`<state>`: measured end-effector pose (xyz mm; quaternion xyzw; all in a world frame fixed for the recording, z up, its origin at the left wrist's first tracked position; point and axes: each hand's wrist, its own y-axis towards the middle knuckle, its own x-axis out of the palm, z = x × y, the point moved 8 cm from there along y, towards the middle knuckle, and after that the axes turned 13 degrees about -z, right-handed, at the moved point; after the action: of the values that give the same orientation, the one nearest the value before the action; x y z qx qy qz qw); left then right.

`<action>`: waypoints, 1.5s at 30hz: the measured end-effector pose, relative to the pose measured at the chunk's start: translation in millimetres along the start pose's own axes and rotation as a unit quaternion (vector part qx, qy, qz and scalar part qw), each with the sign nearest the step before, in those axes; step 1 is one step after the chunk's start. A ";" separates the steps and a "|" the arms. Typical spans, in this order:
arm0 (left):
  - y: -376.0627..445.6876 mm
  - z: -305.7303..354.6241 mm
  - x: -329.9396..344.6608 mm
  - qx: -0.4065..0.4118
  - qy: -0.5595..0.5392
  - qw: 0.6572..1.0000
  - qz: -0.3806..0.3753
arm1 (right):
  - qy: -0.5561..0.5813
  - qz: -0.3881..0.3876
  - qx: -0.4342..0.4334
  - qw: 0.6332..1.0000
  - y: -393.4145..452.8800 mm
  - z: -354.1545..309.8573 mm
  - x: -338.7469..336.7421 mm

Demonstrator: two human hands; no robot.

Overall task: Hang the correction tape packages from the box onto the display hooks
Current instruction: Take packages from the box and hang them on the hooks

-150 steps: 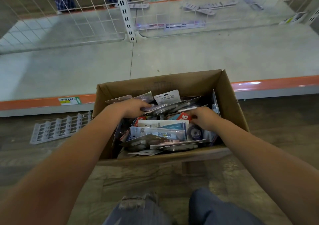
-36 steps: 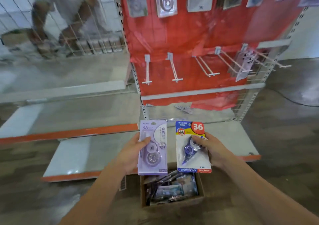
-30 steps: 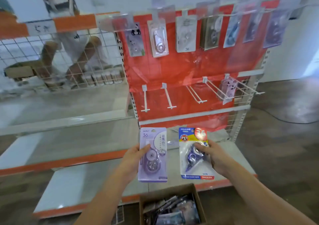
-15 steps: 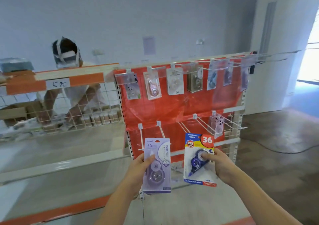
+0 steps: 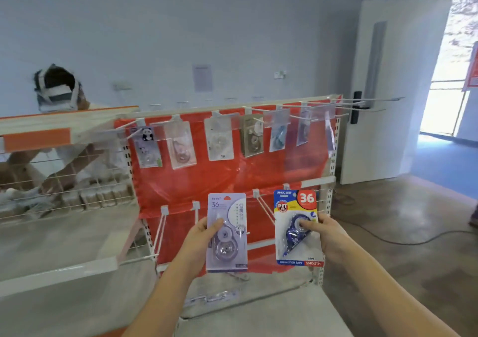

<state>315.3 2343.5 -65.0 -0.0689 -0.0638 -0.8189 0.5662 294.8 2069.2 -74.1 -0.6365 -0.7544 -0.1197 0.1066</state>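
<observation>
Two correction tape pkgs held upright before red display: lilac pkg (image 5: 227, 232) pinched in left hand (image 5: 200, 238), blue pkg (image 5: 298, 227) in right hand (image 5: 329, 236).

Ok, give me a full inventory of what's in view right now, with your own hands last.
lilac package: one, pale purple, held upright before the lower hooks.
blue package: one, blue and yellow with a red 36, held right of the lilac one.
hung packages: about seven, mixed pale colours, top hook row.
lower hooks: several, white, mostly bare.
red backing: one sheet, behind the hooks.
wire shelf: one, white and orange, left of the display.
other person: one, behind the wire shelf.
door: one, white, right.
left hand: grips the lilac package.
right hand: grips the blue package.
</observation>
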 end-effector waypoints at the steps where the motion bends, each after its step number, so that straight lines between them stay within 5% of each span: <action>1: 10.6 -0.5 11.2 -0.003 -0.005 1.000 -0.003 | 0.003 0.000 -0.001 1.000 2.3 -8.2 -12.1; 19: 101.9 -1.0 81.9 -0.012 -0.019 0.999 0.042 | 0.025 -0.040 -0.017 0.999 53.1 -31.2 -103.8; 27: 136.1 -0.2 104.8 0.004 -0.030 1.000 -0.002 | 0.063 -0.002 -0.007 0.998 54.8 -29.9 -136.7; 45: 264.2 15.3 296.0 0.094 -0.003 0.995 -0.009 | 0.036 -0.055 -0.010 0.998 74.7 -114.2 -294.5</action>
<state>459.8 1981.8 11.8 -0.0168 -0.1430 -0.8142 0.5625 418.6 1769.7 -54.7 -0.5902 -0.7830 -0.1553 0.1204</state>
